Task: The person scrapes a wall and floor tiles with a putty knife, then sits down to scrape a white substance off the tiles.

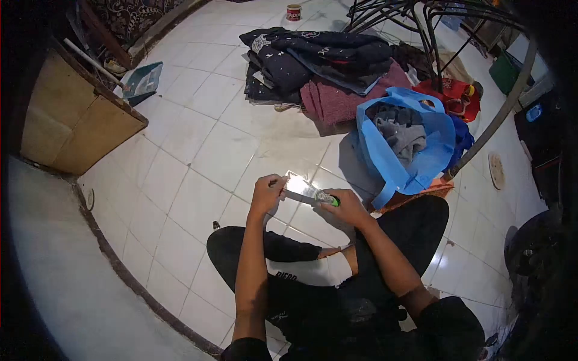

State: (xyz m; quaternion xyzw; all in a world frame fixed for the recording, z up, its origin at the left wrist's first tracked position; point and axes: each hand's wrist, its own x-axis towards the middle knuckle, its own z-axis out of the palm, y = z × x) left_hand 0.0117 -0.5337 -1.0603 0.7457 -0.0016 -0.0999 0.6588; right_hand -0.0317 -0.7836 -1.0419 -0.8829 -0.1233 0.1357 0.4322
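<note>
Over the tiled floor, in front of my crossed legs, a flat grey strip [301, 197] spans the gap between my hands. My left hand [268, 194] pinches its left end between closed fingers. Closed around a small green-and-white piece [327, 198] at the strip's other end is my right hand [345, 206]. The exact kind of this item cannot be made out. Beyond my right hand stands a light blue bag [376, 156], its top open, with grey cloth [400, 129] inside.
Dark folded clothes [325, 57] and a maroon cloth [337, 96] lie in a pile ahead. A black metal frame [430, 36] stands at the upper right. To the left are a wooden cabinet [66, 114] and a dustpan [141, 83]. A red tin [293, 12] sits far back.
</note>
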